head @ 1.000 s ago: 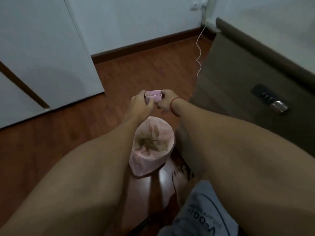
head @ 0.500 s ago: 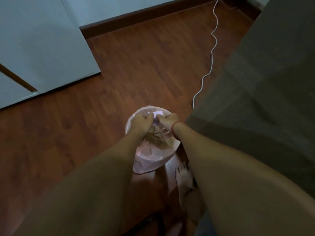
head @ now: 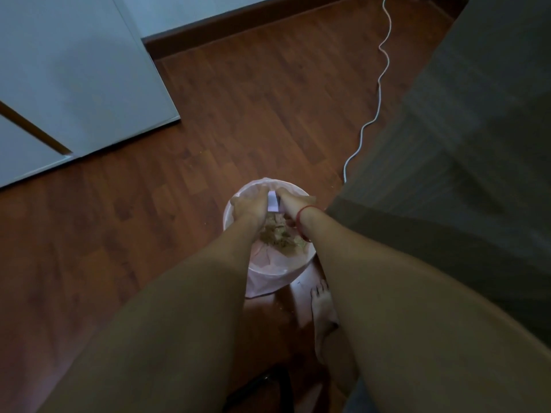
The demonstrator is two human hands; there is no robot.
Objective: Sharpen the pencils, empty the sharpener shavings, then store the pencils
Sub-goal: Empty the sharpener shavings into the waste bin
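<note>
Head view: left hand [head: 249, 205] and right hand [head: 293, 204] both grip the pink sharpener [head: 273, 201] directly above the lined bin [head: 269, 278].

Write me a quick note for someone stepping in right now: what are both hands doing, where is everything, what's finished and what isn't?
Left hand and right hand: both grip the small pink sharpener box, held over the pink-lined bin on the floor.
Shavings already lie in the bin; whether the box is fully empty cannot be told.
No pencils in view, so sharpening cannot be confirmed.
Left: finish emptying, close the sharpener, store the pencils.
</note>
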